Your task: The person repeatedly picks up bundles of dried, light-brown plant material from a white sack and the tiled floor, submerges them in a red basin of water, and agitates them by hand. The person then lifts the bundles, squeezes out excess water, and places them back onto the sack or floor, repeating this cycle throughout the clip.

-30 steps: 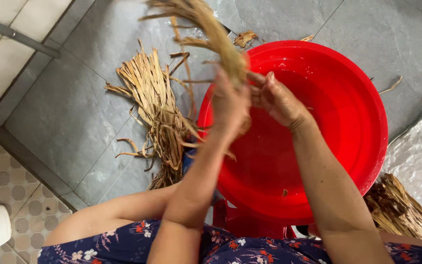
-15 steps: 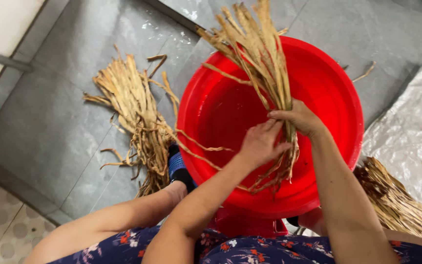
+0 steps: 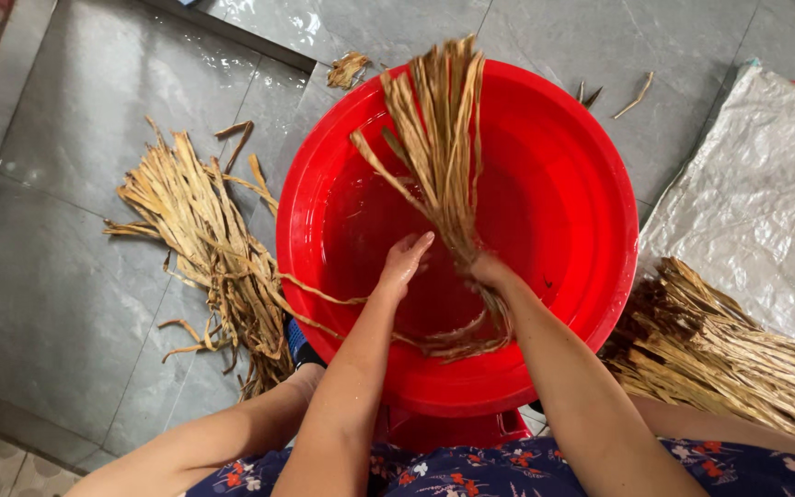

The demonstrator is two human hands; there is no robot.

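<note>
A bundle of dried leaf strips (image 3: 442,156) stands in a big red basin (image 3: 591,184) that fills the middle of the view, its loose ends fanning up toward twelve o'clock past the far rim while its lower ends curl around toward six o'clock inside the bowl. The right hand (image 3: 489,272) is closed around the bundle where it narrows, just right of the basin's centre, fingers wrapped tight about the strips so the fingertips themselves cannot be seen. The left hand (image 3: 405,262) sits just beside it at about nine o'clock from the grip, palm turned toward the bundle, fingers held straight and close together and pointing up toward one o'clock; they look to brush the strips, but whether they truly touch cannot be told. The basin's inside looks wet and shiny. One long strip trails from the bundle over the near-left rim toward eight o'clock. On the grey tiled floor (image 3: 75,276) at nine o'clock from the basin lies a loose heap of the same strips (image 3: 209,253), and at four o'clock a second, thicker heap (image 3: 720,359) rests against the basin's side, next to a silvery woven sack (image 3: 756,193) spread flat at three o'clock. A few scraps (image 3: 349,69) lie on the floor at eleven o'clock beyond the rim.
</note>
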